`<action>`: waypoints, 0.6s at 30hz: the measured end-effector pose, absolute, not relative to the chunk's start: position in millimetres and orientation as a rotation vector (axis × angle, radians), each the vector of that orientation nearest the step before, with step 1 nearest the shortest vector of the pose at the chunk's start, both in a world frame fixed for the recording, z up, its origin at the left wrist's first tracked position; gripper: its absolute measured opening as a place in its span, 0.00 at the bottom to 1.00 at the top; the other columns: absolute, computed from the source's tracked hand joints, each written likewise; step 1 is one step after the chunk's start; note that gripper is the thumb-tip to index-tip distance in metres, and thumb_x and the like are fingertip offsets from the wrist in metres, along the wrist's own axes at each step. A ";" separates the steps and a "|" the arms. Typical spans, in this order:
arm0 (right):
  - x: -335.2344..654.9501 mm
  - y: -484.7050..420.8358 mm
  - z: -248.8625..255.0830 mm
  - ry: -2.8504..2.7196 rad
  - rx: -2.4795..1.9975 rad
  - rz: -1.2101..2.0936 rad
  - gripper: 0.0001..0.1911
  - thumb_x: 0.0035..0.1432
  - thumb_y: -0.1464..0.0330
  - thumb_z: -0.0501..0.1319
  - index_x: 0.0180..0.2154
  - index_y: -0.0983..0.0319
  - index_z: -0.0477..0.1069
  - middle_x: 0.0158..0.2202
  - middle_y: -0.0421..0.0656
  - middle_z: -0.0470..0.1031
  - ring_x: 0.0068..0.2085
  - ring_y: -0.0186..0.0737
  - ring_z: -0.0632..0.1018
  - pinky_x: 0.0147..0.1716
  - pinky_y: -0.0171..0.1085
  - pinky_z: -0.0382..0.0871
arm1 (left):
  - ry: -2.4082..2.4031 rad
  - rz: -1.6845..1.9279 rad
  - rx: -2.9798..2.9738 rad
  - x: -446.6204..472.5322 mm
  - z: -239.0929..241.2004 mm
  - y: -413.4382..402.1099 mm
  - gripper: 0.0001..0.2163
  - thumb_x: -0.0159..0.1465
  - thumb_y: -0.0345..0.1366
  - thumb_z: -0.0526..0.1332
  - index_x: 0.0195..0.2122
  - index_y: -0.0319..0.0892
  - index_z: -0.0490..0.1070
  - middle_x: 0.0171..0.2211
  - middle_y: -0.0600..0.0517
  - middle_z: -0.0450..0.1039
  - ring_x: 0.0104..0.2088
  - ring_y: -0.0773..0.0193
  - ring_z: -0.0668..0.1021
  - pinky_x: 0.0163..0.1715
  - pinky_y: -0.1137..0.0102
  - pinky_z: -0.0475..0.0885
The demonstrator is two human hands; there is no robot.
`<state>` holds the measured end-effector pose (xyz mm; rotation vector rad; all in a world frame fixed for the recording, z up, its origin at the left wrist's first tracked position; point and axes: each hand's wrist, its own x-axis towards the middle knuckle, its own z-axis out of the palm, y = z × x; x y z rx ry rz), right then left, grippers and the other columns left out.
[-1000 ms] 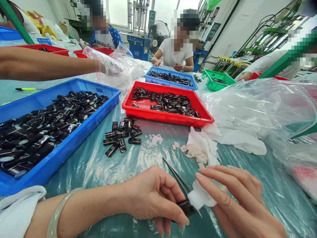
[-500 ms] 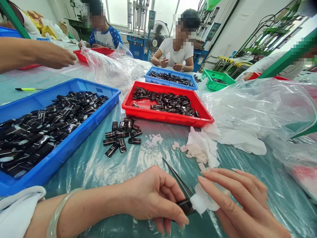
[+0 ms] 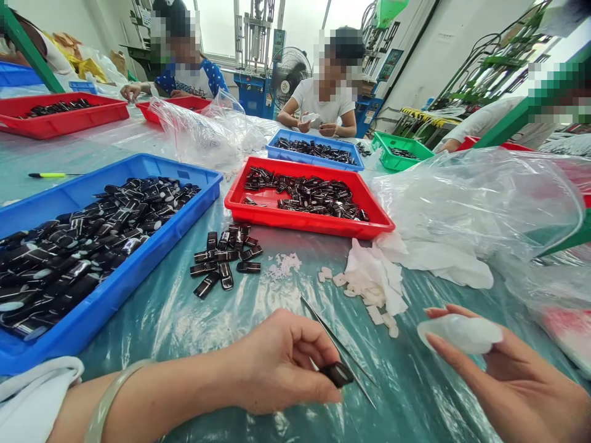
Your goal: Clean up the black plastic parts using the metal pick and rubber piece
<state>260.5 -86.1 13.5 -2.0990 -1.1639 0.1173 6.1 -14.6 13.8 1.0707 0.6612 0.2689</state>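
Note:
My left hand [image 3: 281,363] is closed, pinching a small glossy black part [image 3: 338,373] between thumb and fingers near the table's front edge. Thin metal tweezers [image 3: 339,344] lie on the plastic sheet just beside that part. My right hand [image 3: 508,375] is off to the right, palm up, its fingers pressed on a white cloth pad [image 3: 462,332]. A small cluster of loose black parts [image 3: 226,261] lies further back. Behind it stands a red tray [image 3: 277,215] of black parts. A blue tray [image 3: 115,283] full of them is at the left.
White cloth scraps [image 3: 373,280] and crumpled clear plastic bags [image 3: 484,203] cover the right side. More trays, blue [image 3: 318,161], green [image 3: 392,161] and red [image 3: 60,123], stand further back. Two people sit across the table handling parts. A pen [image 3: 48,175] lies at the left.
My right hand has pulled away to the right with the white pad, off the black part. The other person's arm at the upper left has withdrawn, uncovering a red tray.

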 end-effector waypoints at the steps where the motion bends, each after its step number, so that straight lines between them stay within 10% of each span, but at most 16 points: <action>1: 263.2 -84.4 15.9 -1.051 -2.115 0.222 0.21 0.38 0.56 0.65 0.37 0.57 0.74 0.39 0.41 0.78 0.46 0.49 0.76 0.48 0.39 0.67 | 0.667 0.277 1.104 6.0 14.0 -14.4 0.10 0.44 0.30 0.68 0.27 0.36 0.71 0.22 0.54 0.71 0.22 0.74 0.70 0.22 0.79 0.65; 12: 282.4 -79.2 10.6 -0.761 -2.087 0.433 0.29 0.24 0.56 0.66 0.35 0.61 0.74 0.38 0.44 0.80 0.43 0.51 0.78 0.44 0.38 0.72 | 0.679 0.318 1.237 6.1 9.8 -13.3 0.09 0.47 0.31 0.67 0.30 0.36 0.74 0.26 0.51 0.73 0.24 0.73 0.72 0.24 0.79 0.67; 18: 283.4 -83.0 12.8 -0.902 -2.073 0.386 0.15 0.39 0.61 0.66 0.31 0.61 0.75 0.34 0.44 0.81 0.39 0.49 0.80 0.37 0.35 0.76 | 0.659 0.300 1.206 4.8 11.5 -13.1 0.08 0.47 0.30 0.67 0.30 0.36 0.75 0.26 0.52 0.73 0.24 0.74 0.72 0.24 0.80 0.66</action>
